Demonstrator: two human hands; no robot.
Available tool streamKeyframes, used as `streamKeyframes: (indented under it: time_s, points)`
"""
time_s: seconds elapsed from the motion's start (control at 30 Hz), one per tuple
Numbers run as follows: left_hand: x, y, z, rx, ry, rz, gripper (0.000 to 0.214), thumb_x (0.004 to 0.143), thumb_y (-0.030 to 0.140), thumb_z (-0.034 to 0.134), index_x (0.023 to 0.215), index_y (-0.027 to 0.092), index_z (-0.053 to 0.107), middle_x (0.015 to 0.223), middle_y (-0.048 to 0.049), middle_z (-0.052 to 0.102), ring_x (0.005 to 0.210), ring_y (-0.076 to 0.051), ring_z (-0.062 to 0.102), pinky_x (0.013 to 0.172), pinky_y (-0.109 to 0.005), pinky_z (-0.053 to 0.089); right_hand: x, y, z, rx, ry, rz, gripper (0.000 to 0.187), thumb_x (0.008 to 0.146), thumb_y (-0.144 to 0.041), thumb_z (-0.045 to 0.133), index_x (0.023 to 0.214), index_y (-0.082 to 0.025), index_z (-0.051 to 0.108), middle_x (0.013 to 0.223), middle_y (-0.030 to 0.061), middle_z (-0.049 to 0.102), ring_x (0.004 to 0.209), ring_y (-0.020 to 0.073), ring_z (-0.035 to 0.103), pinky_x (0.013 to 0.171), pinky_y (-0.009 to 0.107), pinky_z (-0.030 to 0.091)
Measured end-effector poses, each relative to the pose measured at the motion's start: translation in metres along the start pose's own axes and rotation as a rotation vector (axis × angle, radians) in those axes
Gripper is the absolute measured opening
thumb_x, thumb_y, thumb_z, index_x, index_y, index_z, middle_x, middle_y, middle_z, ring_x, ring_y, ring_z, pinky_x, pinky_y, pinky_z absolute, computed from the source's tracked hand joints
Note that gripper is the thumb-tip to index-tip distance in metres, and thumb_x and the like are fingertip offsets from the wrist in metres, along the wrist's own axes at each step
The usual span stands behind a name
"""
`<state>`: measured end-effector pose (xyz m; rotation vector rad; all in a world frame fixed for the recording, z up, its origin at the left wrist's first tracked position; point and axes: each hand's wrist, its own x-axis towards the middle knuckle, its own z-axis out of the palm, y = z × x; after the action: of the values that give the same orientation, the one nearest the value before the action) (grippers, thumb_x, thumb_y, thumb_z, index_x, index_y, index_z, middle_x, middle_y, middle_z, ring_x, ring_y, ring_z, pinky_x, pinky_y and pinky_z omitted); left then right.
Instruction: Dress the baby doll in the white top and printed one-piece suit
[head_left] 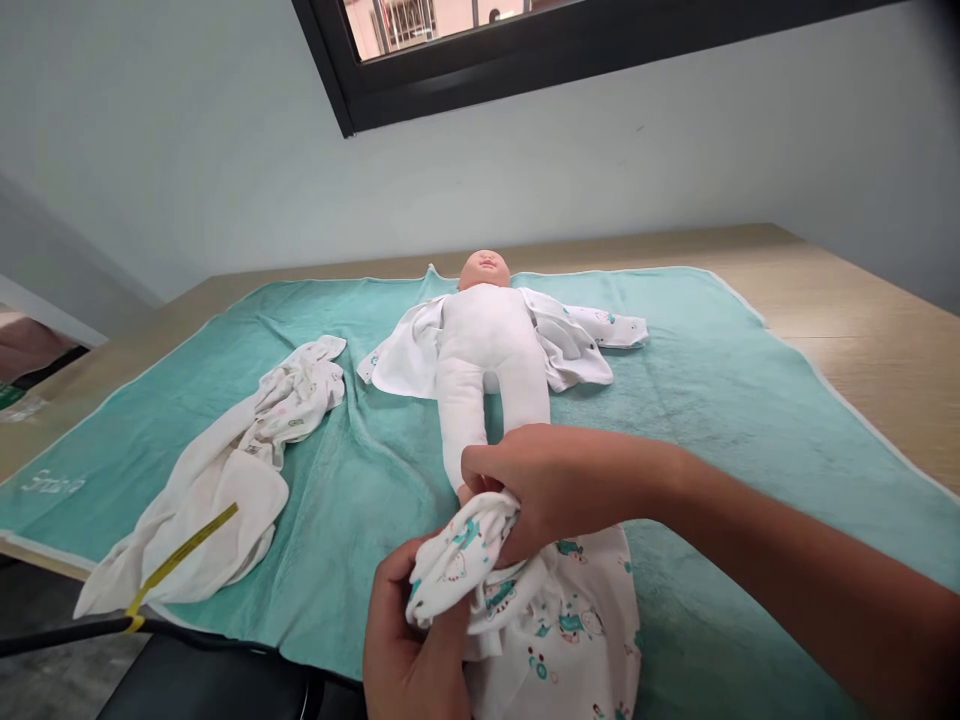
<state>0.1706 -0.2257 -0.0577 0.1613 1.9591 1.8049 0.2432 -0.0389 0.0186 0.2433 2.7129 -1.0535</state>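
Observation:
A baby doll [491, 330] lies on its back, legs toward me, with a white printed baby shirt [577, 350] spread open under its torso and arms. My left hand [416, 640] is closed around the gathered leg of white baby pants [562, 630] with a teal and orange print. My right hand [536, 490] is closed at the doll's foot, on the left side of the view, its thumb over the ankle. The bunched pants leg sits right against that foot, and my right fingers are partly hidden by the cloth. The doll's other foot is behind my right hand.
A teal blanket [667, 440] covers much of the wooden table [840, 330]. Crumpled white baby clothes [232, 480] lie to the left. A black cable [202, 635] with a yellow tie [180, 560] runs along the front edge, above a black chair [210, 685]. A wall and window frame [465, 80] stand behind.

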Motion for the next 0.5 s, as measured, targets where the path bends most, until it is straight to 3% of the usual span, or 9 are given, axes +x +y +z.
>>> streamKeyframes:
  time_s: [0.2,0.37,0.5]
  points:
    - [0.008,0.022,0.01,-0.187,-0.079,-0.179,0.053,0.066,0.042,0.078,0.112,0.02,0.064,0.089,-0.0046,0.072,0.079,-0.023,0.068,0.066,-0.028,0.054,0.001,-0.007,-0.003,0.007,-0.006,0.019,0.047,0.082,-0.067,0.052,0.085,-0.02,0.061,0.068,0.0007,0.059,0.06,0.0148,0.051,0.053,0.026,0.028]
    - [0.012,0.032,0.022,-0.28,-0.159,-0.285,0.061,0.073,0.043,0.073,0.127,0.02,0.059,0.095,-0.0077,0.073,0.083,-0.026,0.071,0.07,-0.032,0.056,0.001,-0.007,-0.005,0.078,0.005,0.04,0.04,0.09,-0.056,0.048,0.081,-0.019,0.061,0.069,0.0007,0.062,0.058,0.0128,0.052,0.053,0.025,0.03]
    - [0.013,0.025,0.019,-0.356,-0.256,-0.353,0.067,0.072,0.036,0.073,0.135,0.02,0.054,0.106,-0.011,0.072,0.09,-0.029,0.07,0.076,-0.036,0.056,-0.001,-0.002,-0.009,0.153,-0.055,-0.016,0.026,0.086,-0.045,0.058,0.096,-0.022,0.064,0.082,0.0005,0.067,0.068,0.0144,0.058,0.056,0.025,0.034]
